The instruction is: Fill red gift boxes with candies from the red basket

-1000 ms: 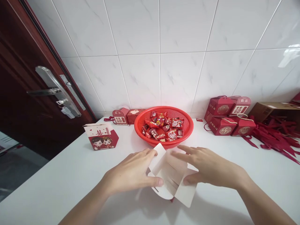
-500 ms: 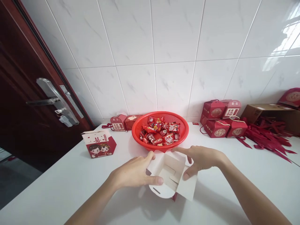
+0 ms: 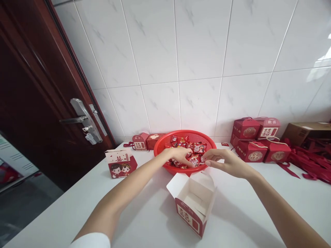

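My left hand (image 3: 180,155) reaches over the near rim of a red plastic basket (image 3: 210,143), thumb and fingers apart, touching or just above the wrapped candies (image 3: 199,148) inside. At the basket's right side is my right hand (image 3: 230,164), fingers curved and thumb apart, its fingertips by the candies at the rim. I see nothing held in either hand. In front of the basket an open red box (image 3: 190,217) stands upright, its white inside showing and its flaps spread. No candy shows in the part of it I can see.
To the left stands a red-and-white box (image 3: 121,165) with cartoon figures. Small red boxes (image 3: 139,142) sit behind it by the wall. On the right are stacked red boxes (image 3: 254,151), dark red ribbons (image 3: 310,162) and a brown carton (image 3: 305,132). A door (image 3: 38,86) borders the left.
Both hands have let go of the open box and moved forward to the candy basket. The box now stands by itself, its printed front turned toward me. The view has shifted slightly.
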The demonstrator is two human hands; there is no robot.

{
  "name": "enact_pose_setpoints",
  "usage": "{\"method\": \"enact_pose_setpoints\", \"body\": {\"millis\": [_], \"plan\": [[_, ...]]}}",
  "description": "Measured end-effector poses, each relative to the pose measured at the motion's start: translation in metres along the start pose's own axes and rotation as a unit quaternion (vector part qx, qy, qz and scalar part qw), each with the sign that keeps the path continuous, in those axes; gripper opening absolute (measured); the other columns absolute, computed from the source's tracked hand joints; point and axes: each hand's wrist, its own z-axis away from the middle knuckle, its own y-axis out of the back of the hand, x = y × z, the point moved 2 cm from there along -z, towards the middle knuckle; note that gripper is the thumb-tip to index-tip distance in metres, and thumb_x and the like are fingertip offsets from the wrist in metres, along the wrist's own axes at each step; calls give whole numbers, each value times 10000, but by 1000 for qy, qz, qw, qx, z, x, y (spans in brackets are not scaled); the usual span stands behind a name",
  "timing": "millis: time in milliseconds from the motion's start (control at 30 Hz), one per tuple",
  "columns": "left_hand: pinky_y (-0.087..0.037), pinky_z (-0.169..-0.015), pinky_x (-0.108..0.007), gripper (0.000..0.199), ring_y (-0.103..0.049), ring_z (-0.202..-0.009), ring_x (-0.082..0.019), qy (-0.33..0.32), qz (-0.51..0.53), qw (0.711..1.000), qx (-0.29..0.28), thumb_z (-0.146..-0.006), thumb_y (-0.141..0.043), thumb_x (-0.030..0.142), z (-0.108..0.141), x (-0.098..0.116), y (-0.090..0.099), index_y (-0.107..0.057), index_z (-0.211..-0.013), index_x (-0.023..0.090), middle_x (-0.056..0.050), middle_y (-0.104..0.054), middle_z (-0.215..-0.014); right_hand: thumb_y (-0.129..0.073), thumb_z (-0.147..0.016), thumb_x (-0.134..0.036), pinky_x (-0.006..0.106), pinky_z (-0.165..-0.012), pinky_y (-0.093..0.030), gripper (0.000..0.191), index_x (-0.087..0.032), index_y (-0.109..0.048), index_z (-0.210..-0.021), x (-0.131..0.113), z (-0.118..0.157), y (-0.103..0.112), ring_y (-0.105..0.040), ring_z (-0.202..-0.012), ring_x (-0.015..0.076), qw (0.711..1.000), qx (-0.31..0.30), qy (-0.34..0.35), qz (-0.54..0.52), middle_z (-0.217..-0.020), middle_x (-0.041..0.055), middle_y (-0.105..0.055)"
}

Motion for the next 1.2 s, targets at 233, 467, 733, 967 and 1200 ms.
{"method": "enact_pose_setpoints", "body": {"millis": [233, 467, 733, 967, 1200], "plan": [[-528, -874, -370, 660, -660, -1111, -343, 20, -46, 997, 63, -647, -811, 303, -50, -8, -20, -572, -1259, 241, -120, -684, -1246, -621, -867, -489, 353, -772, -551, 315, -192, -719, -903, 25, -7, 4, -680, -793, 211, 995, 90, -24, -25, -922, 69, -747], [-524, -843, -349, 472, -662, -1110, -333, 134, 21, 972, 190, -714, -738, 298, -46, -56, -1, -639, -1162, 190, -146, -696, -1237, -658, -774, -457, 368, -748, -565, 297, -176, -692, -863, 44, -52, -6, -692, -770, 229, 977, 174, -43, -118, -855, 74, -735], [-513, -888, -371, 391, -655, -1088, -293, 133, 89, 942, 295, -804, -554, 133, -43, -58, 3, -650, -1184, 132, -173, -688, -1243, -616, -759, -316, 314, -662, -529, 149, -183, -663, -804, 64, -86, -19, -660, -702, 198, 974, 172, -119, -86, -751, 40, -703], [-533, -721, -248, 310, -702, -848, -213, -13, 98, 994, 52, -617, -801, 266, -39, -34, -4, -767, -924, 238, 6, -771, -913, -618, -807, -292, 298, -726, -520, 124, -190, -673, -851, 72, -86, -24, -672, -817, 190, 983, 153, -104, 6, -907, 49, -740], [-479, -577, -309, 439, -636, -654, -247, 69, 23, 994, -82, -333, -885, 246, -39, -44, -18, -709, -735, 235, -7, -700, -686, -639, -833, -293, 298, -730, -505, 145, -199, -692, -929, 71, -83, -26, -680, -852, 199, 983, 133, -125, 34, -953, 52, -755]]}}
